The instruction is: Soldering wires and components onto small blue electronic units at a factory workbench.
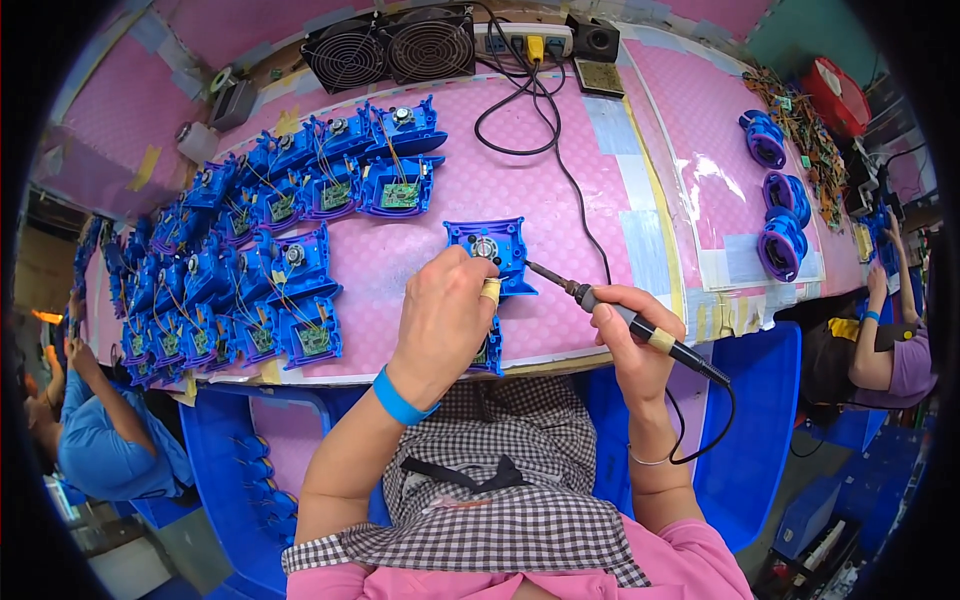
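My right hand [640,340] grips a soldering iron [625,312], whose tip points left to the right edge of a blue plastic housing [513,240]. A round speaker [484,248] sits inside that housing. My left hand [440,315] bends over its front part, fingers drawn together, with a pale finger cover on one of them. What those fingertips hold is hidden behind the hand. Below, partly covered by my left hand, lies another blue part [490,352] at the table's front edge.
Rows of blue housings [300,255] with speakers, wires and green circuit boards fill the left. Behind stand twin fans [430,48], a power strip [510,40] and a soldering sponge tray [600,78]. The black cord [578,190] crosses the table. Blue-purple rings [780,248] lie right; co-workers sit both sides.
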### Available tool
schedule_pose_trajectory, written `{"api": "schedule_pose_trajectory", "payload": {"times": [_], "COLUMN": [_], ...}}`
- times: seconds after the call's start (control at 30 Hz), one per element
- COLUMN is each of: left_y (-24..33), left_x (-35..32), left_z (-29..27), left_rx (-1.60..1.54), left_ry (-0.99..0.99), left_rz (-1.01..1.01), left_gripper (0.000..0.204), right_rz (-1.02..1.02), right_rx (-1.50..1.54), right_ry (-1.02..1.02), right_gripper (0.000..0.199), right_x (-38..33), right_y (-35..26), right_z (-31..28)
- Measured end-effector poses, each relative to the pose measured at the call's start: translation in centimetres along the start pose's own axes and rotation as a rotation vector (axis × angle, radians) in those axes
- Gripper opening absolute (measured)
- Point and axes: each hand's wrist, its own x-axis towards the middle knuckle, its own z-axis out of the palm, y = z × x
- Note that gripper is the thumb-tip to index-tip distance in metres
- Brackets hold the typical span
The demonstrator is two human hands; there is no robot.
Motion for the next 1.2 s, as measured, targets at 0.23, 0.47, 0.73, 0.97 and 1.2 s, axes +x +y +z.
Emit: {"api": "schedule_pose_trajectory", "payload": {"times": [0.23,0.47,0.73,0.97,1.2], "left_y": [0.0,0.1,-0.3,-1.8,-1.1], "left_x": [0.0,-0.1,-0.8,-1.0,-1.3], "left_z": [0.0,-0.3,-3.0,-0.4,-0.6], "left_rx": [-0.005,-0.042,-0.399,-0.244,-0.389], "left_ry": [-0.006,0.020,0.206,0.217,0.242], "left_rz": [-0.012,0.012,-0.344,-0.168,-0.321], "left_gripper": [0.017,0.016,0.019,0.018,0.018], "right_rz": [-0.091,-0.053,-0.053,-0.077,-0.091], "right_rx": [-0.024,0.126,0.150,0.161,0.076], "right_ry": [0.024,0.107,0.071,0.011,-0.081], "right_gripper": [0.017,0.014,0.012,0.015,0.016], "right_x": [-0.1,0.0,0.0,0.3,0.2], "right_y": [0.8,0.4,-0.2,-0.4,0.6], "right_z": [-0.4,-0.3,-0.5,0.7,1.3]}}
